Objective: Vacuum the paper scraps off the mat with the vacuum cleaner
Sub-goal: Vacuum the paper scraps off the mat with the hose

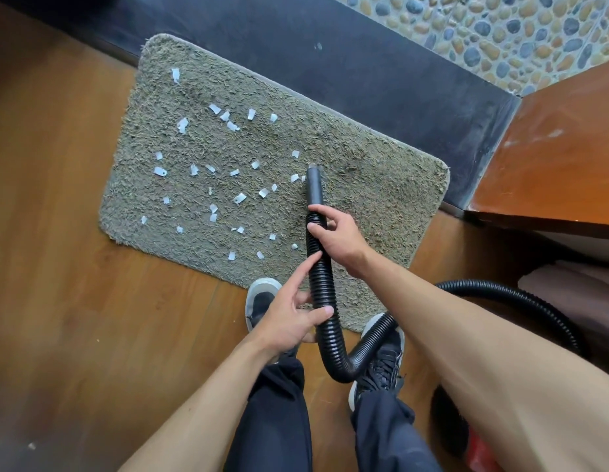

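I judged the job barely begun. My right hand (333, 240) was clamped round the corrugated hose (321, 277) just behind the rigid black nozzle (314, 185), fingers curled over the ribs. My left hand (289, 318) steadied the same hose lower down, thumb pressed across it and index finger laid straight along its side. From there the hose looped down between my shoes and ran off to my right toward the vacuum cleaner body (446, 420), which showed only as a dark and red shape at the frame's edge.

The nozzle tip rested on the grey shaggy mat (381, 199), right of its middle. The strip of pile to the right of the tip showed no paper, so that part looked done or never littered; I could not tell which. Everything else was left to do: white paper scraps (194, 170) lay scattered across the middle and left of the mat, from the far corner down to the near edge by my feet. The closest ones (294, 178) sat just beside the nozzle's left side. One pale fleck (31, 446) lay apart on the wooden floor (75, 301).
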Demonstrator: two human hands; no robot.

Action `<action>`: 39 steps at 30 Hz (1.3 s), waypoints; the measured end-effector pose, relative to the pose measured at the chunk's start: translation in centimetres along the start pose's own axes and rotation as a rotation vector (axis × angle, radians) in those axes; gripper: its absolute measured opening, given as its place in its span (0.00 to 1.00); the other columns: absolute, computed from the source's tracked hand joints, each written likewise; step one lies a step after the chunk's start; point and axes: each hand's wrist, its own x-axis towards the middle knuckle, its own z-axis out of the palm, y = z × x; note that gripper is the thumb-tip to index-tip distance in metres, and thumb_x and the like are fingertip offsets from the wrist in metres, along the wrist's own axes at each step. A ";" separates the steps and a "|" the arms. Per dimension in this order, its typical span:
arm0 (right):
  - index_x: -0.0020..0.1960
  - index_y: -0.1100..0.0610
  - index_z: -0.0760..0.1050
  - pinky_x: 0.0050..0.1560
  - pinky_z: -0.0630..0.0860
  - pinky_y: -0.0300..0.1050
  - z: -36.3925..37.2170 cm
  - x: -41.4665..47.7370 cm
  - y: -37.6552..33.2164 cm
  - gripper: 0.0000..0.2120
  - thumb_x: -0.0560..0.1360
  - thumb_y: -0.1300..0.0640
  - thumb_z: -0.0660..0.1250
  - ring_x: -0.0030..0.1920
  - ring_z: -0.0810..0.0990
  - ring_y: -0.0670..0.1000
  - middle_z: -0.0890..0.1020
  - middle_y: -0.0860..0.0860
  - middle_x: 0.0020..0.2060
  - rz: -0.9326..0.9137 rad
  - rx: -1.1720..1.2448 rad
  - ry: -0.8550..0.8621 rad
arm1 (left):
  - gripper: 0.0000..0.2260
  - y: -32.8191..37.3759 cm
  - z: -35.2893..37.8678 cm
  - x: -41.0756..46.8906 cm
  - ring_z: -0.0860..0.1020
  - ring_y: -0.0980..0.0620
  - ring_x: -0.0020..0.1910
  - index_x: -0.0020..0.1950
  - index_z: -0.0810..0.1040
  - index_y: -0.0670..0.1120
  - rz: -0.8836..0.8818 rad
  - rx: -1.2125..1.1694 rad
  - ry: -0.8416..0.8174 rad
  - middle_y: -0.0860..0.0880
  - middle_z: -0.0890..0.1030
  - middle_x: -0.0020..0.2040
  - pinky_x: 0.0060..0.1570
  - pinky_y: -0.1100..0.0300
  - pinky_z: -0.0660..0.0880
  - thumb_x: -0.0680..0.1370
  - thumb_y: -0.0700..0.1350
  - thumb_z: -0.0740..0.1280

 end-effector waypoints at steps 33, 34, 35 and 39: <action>0.65 0.50 0.76 0.52 0.82 0.52 0.6 -0.2 -0.3 0.18 0.76 0.61 0.67 0.42 0.81 0.50 0.82 0.55 0.47 0.013 -0.058 0.057 | 0.36 0.5 -0.9 -0.3 0.81 0.50 0.46 0.70 0.62 0.74 -0.010 -0.047 -0.055 0.46 0.82 0.53 0.44 0.48 0.82 0.78 0.35 0.68; 0.66 0.50 0.76 0.50 0.82 0.50 0.5 -0.5 0.0 0.18 0.77 0.61 0.67 0.41 0.81 0.50 0.82 0.56 0.47 0.020 -0.059 0.056 | 0.36 0.2 -0.8 -0.4 0.80 0.50 0.45 0.70 0.63 0.74 -0.013 -0.047 -0.055 0.46 0.82 0.52 0.44 0.49 0.81 0.78 0.35 0.68; 0.66 0.50 0.76 0.49 0.82 0.49 0.5 -0.8 0.2 0.18 0.77 0.61 0.67 0.41 0.81 0.49 0.82 0.56 0.47 0.026 -0.057 0.049 | 0.36 -0.1 -0.7 -0.6 0.80 0.51 0.45 0.70 0.63 0.74 -0.017 -0.055 -0.055 0.47 0.82 0.52 0.44 0.49 0.81 0.78 0.35 0.68; 0.66 0.49 0.76 0.52 0.82 0.52 1.2 -1.2 0.5 0.19 0.76 0.60 0.67 0.41 0.82 0.48 0.83 0.54 0.46 0.034 -0.102 0.019 | 0.36 -1.0 -1.0 -1.3 0.82 0.49 0.46 0.70 0.63 0.74 -0.016 -0.101 -0.052 0.44 0.82 0.52 0.48 0.41 0.81 0.78 0.36 0.69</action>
